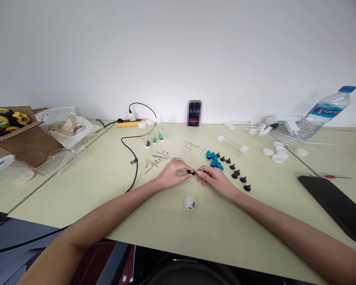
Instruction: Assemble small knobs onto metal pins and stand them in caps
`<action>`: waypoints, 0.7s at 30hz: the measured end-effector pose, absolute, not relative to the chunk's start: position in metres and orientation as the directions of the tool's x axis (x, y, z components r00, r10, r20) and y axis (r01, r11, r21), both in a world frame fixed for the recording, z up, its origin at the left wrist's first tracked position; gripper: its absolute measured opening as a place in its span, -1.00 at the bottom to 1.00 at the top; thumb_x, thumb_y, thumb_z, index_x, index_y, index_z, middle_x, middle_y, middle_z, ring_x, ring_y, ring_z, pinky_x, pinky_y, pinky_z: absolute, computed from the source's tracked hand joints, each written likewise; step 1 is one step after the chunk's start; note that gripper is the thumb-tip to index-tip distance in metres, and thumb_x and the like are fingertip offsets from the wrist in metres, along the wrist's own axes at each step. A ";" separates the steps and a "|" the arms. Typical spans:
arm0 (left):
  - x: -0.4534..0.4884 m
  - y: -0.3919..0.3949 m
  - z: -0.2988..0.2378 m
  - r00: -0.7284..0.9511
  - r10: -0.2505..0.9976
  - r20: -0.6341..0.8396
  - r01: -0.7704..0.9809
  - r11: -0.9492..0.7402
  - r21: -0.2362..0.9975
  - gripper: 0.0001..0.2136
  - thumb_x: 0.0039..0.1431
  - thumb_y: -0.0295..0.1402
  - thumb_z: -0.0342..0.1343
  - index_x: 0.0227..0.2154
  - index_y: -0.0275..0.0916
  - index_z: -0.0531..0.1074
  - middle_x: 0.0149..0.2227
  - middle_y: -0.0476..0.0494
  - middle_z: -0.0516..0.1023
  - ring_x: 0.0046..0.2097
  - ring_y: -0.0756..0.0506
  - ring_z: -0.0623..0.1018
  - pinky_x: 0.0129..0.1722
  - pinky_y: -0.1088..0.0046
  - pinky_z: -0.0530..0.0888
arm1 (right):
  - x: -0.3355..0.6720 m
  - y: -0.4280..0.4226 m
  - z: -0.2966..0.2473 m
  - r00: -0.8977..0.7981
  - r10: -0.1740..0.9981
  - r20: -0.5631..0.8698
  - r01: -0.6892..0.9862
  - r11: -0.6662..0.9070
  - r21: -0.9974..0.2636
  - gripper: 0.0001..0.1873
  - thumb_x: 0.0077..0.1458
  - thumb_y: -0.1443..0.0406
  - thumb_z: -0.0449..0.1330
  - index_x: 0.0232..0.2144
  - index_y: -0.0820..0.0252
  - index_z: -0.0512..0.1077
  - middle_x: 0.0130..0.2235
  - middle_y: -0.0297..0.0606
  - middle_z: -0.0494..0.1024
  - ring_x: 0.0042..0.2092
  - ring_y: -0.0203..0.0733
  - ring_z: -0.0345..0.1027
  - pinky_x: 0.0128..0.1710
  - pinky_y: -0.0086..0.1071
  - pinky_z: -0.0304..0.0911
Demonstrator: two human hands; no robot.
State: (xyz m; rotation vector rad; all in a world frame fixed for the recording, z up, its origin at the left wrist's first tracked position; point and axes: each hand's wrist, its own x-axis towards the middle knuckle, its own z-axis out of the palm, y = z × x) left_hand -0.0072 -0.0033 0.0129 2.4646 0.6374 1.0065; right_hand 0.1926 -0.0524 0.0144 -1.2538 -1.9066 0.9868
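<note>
My left hand and my right hand meet at the middle of the pale green table, both with fingers pinched. Between them they hold a small black part with a thin metal pin. A row of black knobs and a cluster of blue knobs lie just right of my right hand. Loose metal pins lie behind my left hand. A small white cap holding something dark sits in front of my hands.
Clear tubes with white caps stand near an orange power strip with a black cable. A water bottle, white caps and tubes lie at the right. A black tray, cardboard box and cloth bag flank the table.
</note>
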 end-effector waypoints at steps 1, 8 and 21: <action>-0.007 -0.003 0.013 0.639 0.546 0.543 0.259 -0.816 0.516 -0.83 0.08 -0.29 0.07 -0.29 -0.19 0.48 -0.37 -0.06 0.54 -0.31 -0.01 0.46 -0.13 0.39 0.32 | 0.193 -0.052 0.014 -0.336 0.936 0.104 0.446 0.256 -0.857 -0.66 0.12 0.06 -0.04 -0.34 0.18 0.36 -0.40 -0.30 0.44 -0.45 -0.30 0.30 -0.40 -0.40 0.18; -0.008 -0.001 0.011 0.648 0.537 0.540 0.266 -0.824 0.500 -0.82 0.08 -0.27 0.07 -0.30 -0.19 0.48 -0.38 -0.07 0.54 -0.31 -0.01 0.47 -0.14 0.39 0.33 | 0.193 -0.051 0.010 -0.317 0.944 0.092 0.422 0.227 -0.878 -0.74 0.06 0.11 0.05 -0.29 0.15 0.33 -0.43 -0.35 0.38 -0.45 -0.31 0.29 -0.41 -0.40 0.18; -0.008 -0.001 0.011 0.654 0.543 0.526 0.262 -0.816 0.516 -0.84 0.07 -0.28 0.08 -0.31 -0.19 0.48 -0.38 -0.07 0.54 -0.31 -0.02 0.46 -0.13 0.38 0.33 | 0.191 -0.053 0.013 -0.305 0.947 0.103 0.420 0.230 -0.878 -0.79 0.02 0.16 0.10 -0.31 0.14 0.30 -0.48 -0.38 0.37 -0.48 -0.31 0.27 -0.45 -0.41 0.16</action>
